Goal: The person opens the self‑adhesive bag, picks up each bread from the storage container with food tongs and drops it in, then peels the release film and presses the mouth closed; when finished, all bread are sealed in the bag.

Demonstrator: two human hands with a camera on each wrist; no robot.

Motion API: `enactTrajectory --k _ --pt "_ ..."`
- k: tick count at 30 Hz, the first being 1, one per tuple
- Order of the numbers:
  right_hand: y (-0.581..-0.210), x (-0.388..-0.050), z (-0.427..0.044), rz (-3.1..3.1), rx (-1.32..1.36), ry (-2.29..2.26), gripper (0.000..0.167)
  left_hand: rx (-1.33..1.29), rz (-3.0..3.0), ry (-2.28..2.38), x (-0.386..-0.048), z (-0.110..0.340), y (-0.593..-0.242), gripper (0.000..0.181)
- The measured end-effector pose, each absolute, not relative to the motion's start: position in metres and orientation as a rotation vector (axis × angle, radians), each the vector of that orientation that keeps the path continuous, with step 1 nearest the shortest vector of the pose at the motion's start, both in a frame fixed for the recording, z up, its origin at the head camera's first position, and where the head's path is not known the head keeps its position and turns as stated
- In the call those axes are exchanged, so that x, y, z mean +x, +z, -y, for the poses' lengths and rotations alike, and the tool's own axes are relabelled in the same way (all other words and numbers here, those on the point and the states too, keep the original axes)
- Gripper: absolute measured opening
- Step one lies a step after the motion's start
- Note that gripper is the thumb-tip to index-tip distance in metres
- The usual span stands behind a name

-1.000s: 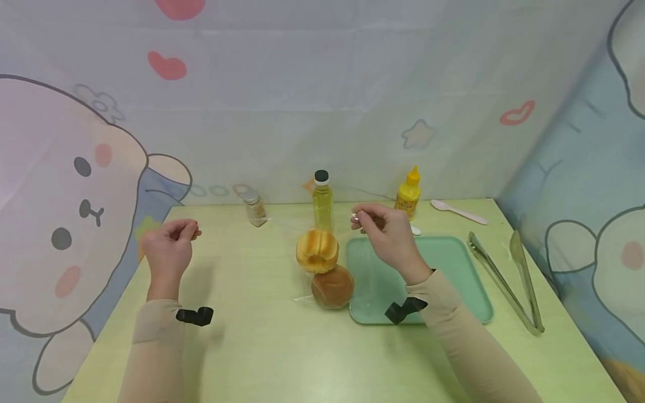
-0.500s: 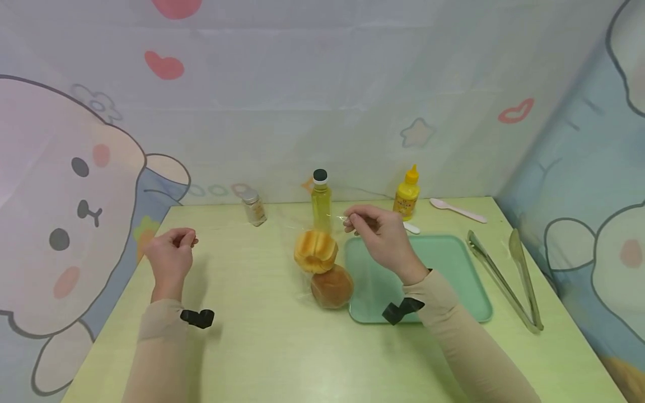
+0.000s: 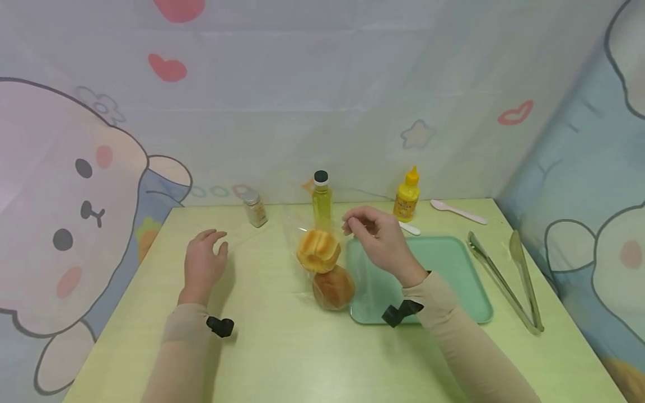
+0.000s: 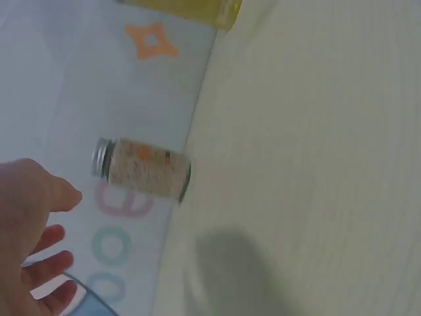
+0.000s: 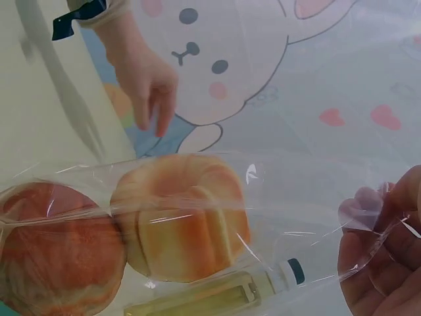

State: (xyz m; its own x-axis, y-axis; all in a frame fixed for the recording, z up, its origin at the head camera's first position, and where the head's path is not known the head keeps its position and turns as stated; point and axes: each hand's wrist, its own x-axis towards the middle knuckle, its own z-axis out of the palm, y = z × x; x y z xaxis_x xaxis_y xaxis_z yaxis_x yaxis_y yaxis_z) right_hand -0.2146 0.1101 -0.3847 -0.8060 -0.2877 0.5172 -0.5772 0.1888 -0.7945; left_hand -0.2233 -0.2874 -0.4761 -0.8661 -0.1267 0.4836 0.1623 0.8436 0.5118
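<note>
My right hand (image 3: 380,238) pinches the top edge of a clear plastic bag (image 5: 289,191), which hangs above the table. Inside the bag are two breads: a pale golden ridged bun (image 3: 319,251) and, below it, a round brown bun (image 3: 333,288). The right wrist view shows the film stretching from the buns to the fingers (image 5: 395,243). My left hand (image 3: 204,263) is over the left part of the table, apart from the bag, with its fingers loosely spread and nothing in them. A small spice jar (image 4: 148,168) with a metal lid stands farthest near that hand.
Behind the buns stands a bottle of yellow oil (image 3: 321,204). A green tray (image 3: 448,280) lies at right, partly under my right arm. Beyond it are a yellow squeeze bottle (image 3: 406,198), a pink spoon (image 3: 458,212), a white utensil (image 3: 410,228) and metal tongs (image 3: 504,285).
My left hand has come to the right, and its fingers, closed together before, have spread apart. My right hand has shifted slightly left, still pinching the bag. The buns have hardly moved.
</note>
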Motion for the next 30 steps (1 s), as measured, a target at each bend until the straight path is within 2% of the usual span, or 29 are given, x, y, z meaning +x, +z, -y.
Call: enactTrajectory --k 8,11,15,17,23,30 --pt "-0.387 -0.215 -0.112 2.219 0.816 1.694 0.016 -0.421 2.168 -0.735 -0.240 0.216 -0.445 0.020" --pt "-0.387 -0.215 -0.111 2.215 0.831 1.689 0.017 -0.406 2.233 -0.837 -0.243 0.198 -0.435 0.018" --pt "-0.388 -0.217 -0.111 2.209 0.841 1.689 0.017 -0.357 2.399 -1.287 -0.247 0.183 -0.430 0.037" --pt "-0.389 -0.217 -0.111 2.211 0.835 1.695 0.015 -0.337 2.418 -1.497 -0.249 0.178 -0.430 0.040" --pt "-0.391 -0.217 -0.117 2.197 0.738 1.726 0.011 -0.312 2.232 -1.715 -0.247 0.171 -0.431 0.022" --pt "-0.389 -0.222 -0.129 2.055 0.665 1.878 0.015 -0.433 1.933 -1.836 -0.231 0.172 -0.426 0.019"
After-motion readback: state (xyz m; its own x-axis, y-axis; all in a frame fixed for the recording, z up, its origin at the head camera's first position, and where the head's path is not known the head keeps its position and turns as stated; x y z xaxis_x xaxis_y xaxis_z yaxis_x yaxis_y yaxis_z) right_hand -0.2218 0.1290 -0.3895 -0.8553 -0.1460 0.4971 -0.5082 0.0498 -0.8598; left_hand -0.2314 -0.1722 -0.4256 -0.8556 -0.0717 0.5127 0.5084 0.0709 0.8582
